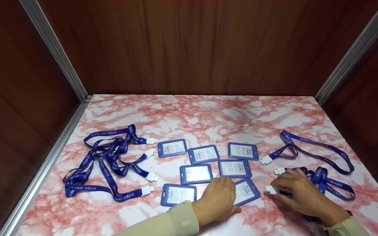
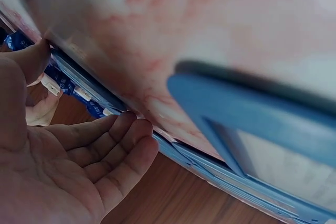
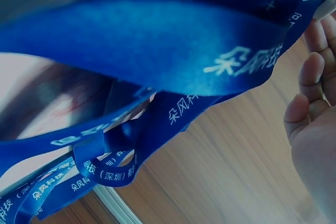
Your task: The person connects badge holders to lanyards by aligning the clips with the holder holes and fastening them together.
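My left hand (image 1: 217, 200) lies low over the table at the left side of a blue-framed card holder (image 1: 248, 191), which is tilted and partly hidden by the hand. In the left wrist view its thumb (image 2: 37, 59) and loosely bent fingertips (image 2: 139, 124) touch along that holder's edge. My right hand (image 1: 295, 190) pinches the white clip (image 1: 271, 189) of a blue lanyard between thumb and fingers. Printed lanyard ribbon (image 3: 236, 59) loops close across the right wrist view. Another lanyard's white clip (image 1: 279, 171) pokes out just above the right fingers.
Several more card holders (image 1: 195, 173) lie flat in the middle. A tangle of blue lanyards (image 1: 110, 188) with white clips spreads on the left. One looped lanyard (image 1: 333, 149) lies at the far right. Brown wood panels (image 1: 202, 49) with metal edging enclose the marbled table (image 1: 205, 113).
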The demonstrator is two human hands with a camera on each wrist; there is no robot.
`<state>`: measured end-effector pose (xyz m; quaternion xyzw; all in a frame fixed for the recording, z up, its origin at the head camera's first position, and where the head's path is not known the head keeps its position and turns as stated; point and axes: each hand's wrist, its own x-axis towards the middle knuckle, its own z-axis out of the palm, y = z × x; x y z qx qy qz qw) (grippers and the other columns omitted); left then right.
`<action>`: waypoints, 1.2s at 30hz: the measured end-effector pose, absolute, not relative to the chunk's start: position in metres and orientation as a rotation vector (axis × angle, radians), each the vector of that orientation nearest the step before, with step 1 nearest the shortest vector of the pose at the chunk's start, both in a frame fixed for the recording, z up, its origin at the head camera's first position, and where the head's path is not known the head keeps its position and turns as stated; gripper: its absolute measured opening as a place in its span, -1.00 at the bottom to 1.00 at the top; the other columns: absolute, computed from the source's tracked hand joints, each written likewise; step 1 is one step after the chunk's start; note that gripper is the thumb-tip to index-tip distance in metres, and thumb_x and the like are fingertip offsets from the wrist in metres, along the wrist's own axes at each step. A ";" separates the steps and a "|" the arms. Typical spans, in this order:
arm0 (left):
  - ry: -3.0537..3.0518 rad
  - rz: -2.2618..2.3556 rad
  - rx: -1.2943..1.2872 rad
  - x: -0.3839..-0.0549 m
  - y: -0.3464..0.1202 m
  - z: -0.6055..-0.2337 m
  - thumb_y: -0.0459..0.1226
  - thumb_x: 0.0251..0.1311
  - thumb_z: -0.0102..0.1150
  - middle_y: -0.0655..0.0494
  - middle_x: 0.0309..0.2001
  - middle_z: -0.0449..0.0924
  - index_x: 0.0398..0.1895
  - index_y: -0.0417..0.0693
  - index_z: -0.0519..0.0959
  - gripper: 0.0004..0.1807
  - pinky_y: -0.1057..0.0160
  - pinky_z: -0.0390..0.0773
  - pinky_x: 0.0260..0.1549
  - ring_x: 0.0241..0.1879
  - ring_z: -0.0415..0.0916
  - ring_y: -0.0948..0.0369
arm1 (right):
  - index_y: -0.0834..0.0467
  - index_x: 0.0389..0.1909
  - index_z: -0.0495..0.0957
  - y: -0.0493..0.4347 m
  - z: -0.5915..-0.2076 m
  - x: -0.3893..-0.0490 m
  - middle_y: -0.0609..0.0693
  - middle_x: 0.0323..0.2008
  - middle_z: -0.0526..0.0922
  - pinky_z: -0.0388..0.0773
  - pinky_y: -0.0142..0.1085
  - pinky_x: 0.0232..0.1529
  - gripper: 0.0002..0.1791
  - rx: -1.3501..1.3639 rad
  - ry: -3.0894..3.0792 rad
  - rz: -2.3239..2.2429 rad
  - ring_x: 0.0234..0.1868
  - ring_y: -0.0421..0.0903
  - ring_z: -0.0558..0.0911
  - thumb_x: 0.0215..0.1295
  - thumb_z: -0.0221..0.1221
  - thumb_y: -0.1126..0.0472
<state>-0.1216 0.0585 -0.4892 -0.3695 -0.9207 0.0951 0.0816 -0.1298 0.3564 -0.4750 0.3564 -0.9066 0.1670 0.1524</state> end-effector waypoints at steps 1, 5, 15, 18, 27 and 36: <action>-2.753 0.284 -1.102 -0.121 0.059 -0.489 0.45 0.24 -0.02 0.12 -0.18 0.49 0.10 -0.16 0.59 -0.12 0.24 0.48 -0.07 -0.11 0.45 0.19 | -0.06 -0.21 0.76 0.356 -0.475 -0.130 -0.32 -0.20 0.69 0.21 -0.32 -0.07 -0.63 1.021 -2.602 0.481 -0.17 -0.26 0.54 -0.12 0.58 0.21; -2.768 0.277 -1.097 -0.120 0.059 -0.489 0.43 0.25 -0.01 0.10 -0.16 0.50 0.12 -0.18 0.60 -0.13 0.24 0.47 -0.03 -0.09 0.44 0.18 | -0.06 -0.20 0.76 0.356 -0.475 -0.130 -0.33 -0.20 0.69 0.21 -0.34 -0.08 -0.63 1.013 -2.621 0.482 -0.17 -0.28 0.53 -0.11 0.58 0.20; -2.759 0.351 -1.100 -0.120 0.061 -0.487 0.38 0.27 0.03 0.12 -0.20 0.46 0.03 -0.14 0.63 -0.22 0.26 0.45 -0.10 -0.15 0.41 0.20 | -0.09 -0.20 0.75 0.357 -0.476 -0.129 -0.35 -0.20 0.68 0.21 -0.33 -0.07 -0.63 0.986 -2.665 0.466 -0.16 -0.29 0.53 -0.09 0.58 0.19; -2.764 0.363 -1.099 -0.120 0.062 -0.486 0.37 0.27 0.03 0.12 -0.18 0.45 0.05 -0.13 0.63 -0.24 0.26 0.44 -0.11 -0.14 0.40 0.19 | -0.11 -0.20 0.75 0.357 -0.476 -0.129 -0.37 -0.20 0.67 0.20 -0.32 -0.09 -0.64 0.967 -2.692 0.446 -0.16 -0.29 0.52 -0.07 0.58 0.17; -2.788 0.363 -1.096 -0.118 0.063 -0.487 0.34 0.29 0.04 0.11 -0.16 0.44 0.09 -0.15 0.61 -0.24 0.28 0.45 -0.08 -0.11 0.41 0.20 | -0.12 -0.19 0.74 0.355 -0.478 -0.129 -0.40 -0.22 0.66 0.23 -0.32 -0.12 -0.64 0.978 -2.684 0.451 -0.20 -0.34 0.49 -0.05 0.58 0.17; -2.775 0.325 -1.102 -0.118 0.061 -0.488 0.32 0.27 0.10 0.11 -0.20 0.41 0.07 -0.18 0.60 -0.25 0.29 0.44 -0.16 -0.15 0.39 0.20 | -0.11 -0.20 0.74 0.353 -0.479 -0.133 -0.38 -0.22 0.67 0.22 -0.33 -0.09 -0.63 1.029 -2.633 0.451 -0.20 -0.32 0.50 -0.09 0.58 0.17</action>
